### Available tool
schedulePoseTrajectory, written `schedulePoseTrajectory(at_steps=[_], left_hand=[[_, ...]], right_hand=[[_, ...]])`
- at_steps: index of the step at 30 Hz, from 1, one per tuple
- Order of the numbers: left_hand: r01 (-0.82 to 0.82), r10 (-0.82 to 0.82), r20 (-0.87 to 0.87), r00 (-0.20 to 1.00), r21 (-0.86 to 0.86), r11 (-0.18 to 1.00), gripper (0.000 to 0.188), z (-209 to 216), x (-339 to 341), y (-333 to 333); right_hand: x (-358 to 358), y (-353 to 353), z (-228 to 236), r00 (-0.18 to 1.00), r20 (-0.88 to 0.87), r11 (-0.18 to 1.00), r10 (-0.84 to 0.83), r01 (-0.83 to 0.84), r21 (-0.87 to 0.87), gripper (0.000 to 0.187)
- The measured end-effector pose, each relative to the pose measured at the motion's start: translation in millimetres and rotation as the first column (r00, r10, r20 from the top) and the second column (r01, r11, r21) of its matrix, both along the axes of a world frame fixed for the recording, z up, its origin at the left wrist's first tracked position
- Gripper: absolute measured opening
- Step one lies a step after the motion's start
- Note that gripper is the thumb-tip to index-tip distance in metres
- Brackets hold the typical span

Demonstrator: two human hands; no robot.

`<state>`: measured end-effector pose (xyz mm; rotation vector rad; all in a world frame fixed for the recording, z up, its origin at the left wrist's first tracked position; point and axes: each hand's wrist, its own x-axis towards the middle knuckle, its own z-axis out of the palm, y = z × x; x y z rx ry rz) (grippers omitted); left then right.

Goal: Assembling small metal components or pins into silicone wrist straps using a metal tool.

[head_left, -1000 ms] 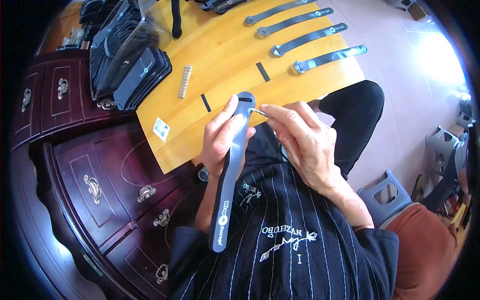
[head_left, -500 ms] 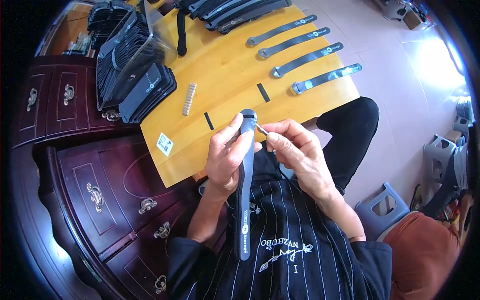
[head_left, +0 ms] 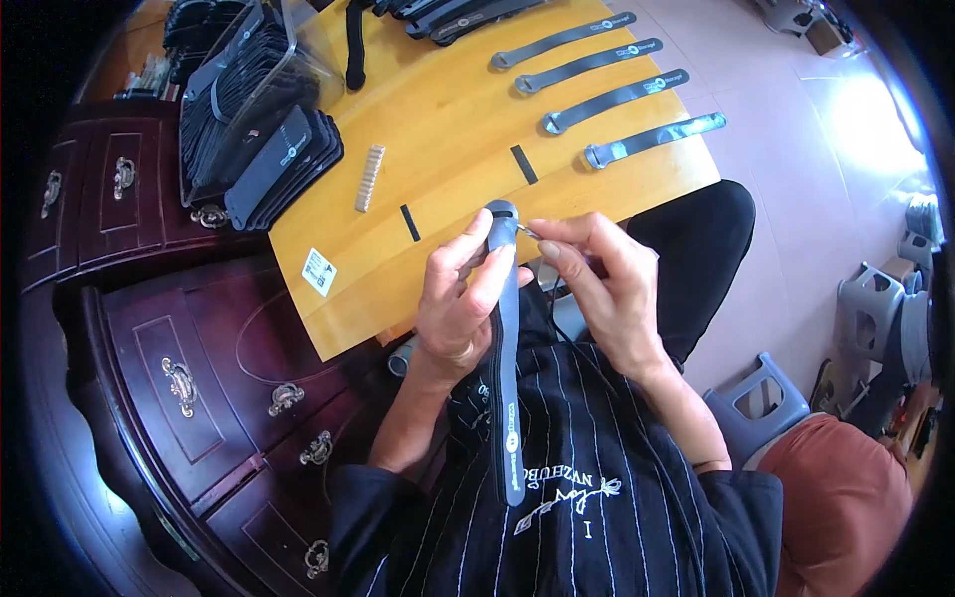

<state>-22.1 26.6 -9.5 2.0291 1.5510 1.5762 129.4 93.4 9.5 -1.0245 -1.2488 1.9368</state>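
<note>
Long gray strap (head_left: 508, 363), metal tool (head_left: 528, 233) beside slotted end

Table (head_left: 448, 129) mid: open lane betw. ribbed stick (head_left: 370, 179) on L & 4 grey straps (head_left: 617, 100) on R. Strap pile (head_left: 468, 18) blocks far side; L hand (head_left: 456, 298) & R hand (head_left: 609, 289) obstruct near edge.

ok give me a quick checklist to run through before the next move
1. Left hand gripping the grey strap near its slotted end: ok.
2. Slim tool pinched in the right hand: ok.
3. Slot in the strap open to view: ok.
4. Tool tip touching the strap: cannot tell, too small.
5. Strap's lettered end over the table: not ok, it is in front of the striped shirt.
6. Four straps on the table, apart from each other: ok.
</note>
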Motion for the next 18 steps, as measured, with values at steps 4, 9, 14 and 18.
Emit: schedulePoseTrajectory(at_steps=[4, 9, 14, 18], left_hand=[[0.004, -0.004, 0.020, 1.000, -0.013, 1.000, 0.036, -4, 3, 0], [0.013, -0.006, 0.141, 0.990, -0.049, 0.999, 0.028, 9, 2, -3], [0.221, -0.107, 0.636, 0.764, -0.102, 0.970, 0.025, 18, -3, -4], [0.245, -0.094, 0.751, 0.653, -0.093, 0.965, 0.026, 16, 1, 0]], right_hand=[[5, 3, -8, 0.918, 0.310, 0.505, -0.247, -0.151, 0.850, 0.024], [12, 7, 3, 0.988, 0.154, 0.865, -0.011, -0.067, 0.497, 0.018], [19, 21, 26, 0.965, 0.247, 0.816, 0.091, -0.214, 0.537, 0.025], [23, 19, 32, 0.968, 0.225, 0.901, 0.115, -0.197, 0.387, 0.028]])
